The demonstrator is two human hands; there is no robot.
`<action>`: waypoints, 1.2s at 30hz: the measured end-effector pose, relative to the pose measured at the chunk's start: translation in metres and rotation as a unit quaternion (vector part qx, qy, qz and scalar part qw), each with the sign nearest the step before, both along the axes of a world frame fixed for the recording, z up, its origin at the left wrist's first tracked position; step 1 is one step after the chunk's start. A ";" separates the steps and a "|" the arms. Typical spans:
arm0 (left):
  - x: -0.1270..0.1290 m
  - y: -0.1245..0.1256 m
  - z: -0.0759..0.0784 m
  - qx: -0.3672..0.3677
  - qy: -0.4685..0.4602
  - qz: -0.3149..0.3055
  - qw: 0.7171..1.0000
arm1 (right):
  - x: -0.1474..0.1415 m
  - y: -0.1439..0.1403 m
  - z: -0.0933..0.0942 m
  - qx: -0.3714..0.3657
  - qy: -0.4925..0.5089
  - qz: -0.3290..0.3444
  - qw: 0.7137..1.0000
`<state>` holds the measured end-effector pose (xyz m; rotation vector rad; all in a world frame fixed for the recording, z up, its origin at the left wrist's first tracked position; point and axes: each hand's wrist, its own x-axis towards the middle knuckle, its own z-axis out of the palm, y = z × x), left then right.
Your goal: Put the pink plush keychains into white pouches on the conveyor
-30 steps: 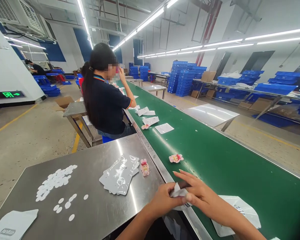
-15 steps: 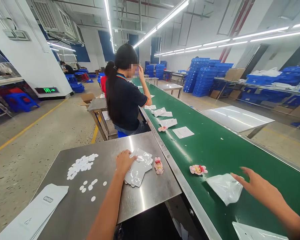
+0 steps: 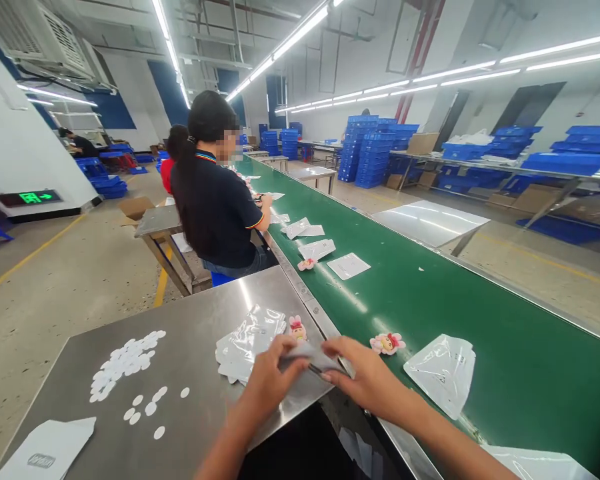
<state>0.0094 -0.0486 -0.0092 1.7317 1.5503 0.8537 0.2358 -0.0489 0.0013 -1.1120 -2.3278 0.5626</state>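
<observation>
Both hands meet over the front right corner of the metal table (image 3: 195,373). Between them is a small whitish pouch (image 3: 307,353), pinched at its left side by my left hand (image 3: 270,377) and at its right by my right hand (image 3: 365,377). Motion blur hides its details. Left of it lies a fanned pile of shiny white pouches (image 3: 247,340). A pink plush doll (image 3: 297,327) with a red bow is just behind my fingers, partly covered. A similar doll (image 3: 387,343) and a white pouch (image 3: 443,373) lie on the green belt to the right.
Loose white discs (image 3: 127,363) and a stack of long white sleeves (image 3: 50,450) are on the table's left. The green conveyor belt (image 3: 490,320) runs along the right, with several pouches and another doll (image 3: 307,265) farther up. A person (image 3: 220,207) sits beyond the table.
My left hand has left the pouch pile and my right hand has come in from over the belt; both now hold a pouch. The view has turned right. The seated person's hand has lowered.
</observation>
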 end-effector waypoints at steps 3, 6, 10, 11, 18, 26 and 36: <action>0.021 -0.014 0.003 -0.154 -0.113 -0.221 0.957 | 0.000 -0.019 -0.004 -0.036 -0.024 0.036 0.998; 0.035 -0.016 -0.013 -0.244 -0.178 -0.340 0.890 | 0.019 -0.024 -0.005 -0.093 -0.021 0.030 0.995; 0.059 -0.019 -0.044 -0.295 -0.348 -0.218 0.862 | 0.078 -0.005 -0.014 -0.170 -0.047 -0.221 0.959; 0.065 -0.020 -0.050 -0.294 -0.379 -0.186 0.857 | 0.096 0.001 -0.019 -0.177 -0.071 -0.311 0.931; 0.085 -0.016 -0.060 -0.297 -0.416 -0.173 0.842 | 0.132 0.012 -0.052 -0.307 0.054 -0.296 0.903; 0.105 -0.016 -0.037 -0.217 -0.302 -0.198 0.907 | 0.080 -0.009 0.022 -0.214 0.198 -0.225 0.930; 0.108 -0.020 -0.030 -0.208 -0.247 -0.227 0.919 | 0.068 -0.030 0.030 -0.151 -0.018 -0.102 0.983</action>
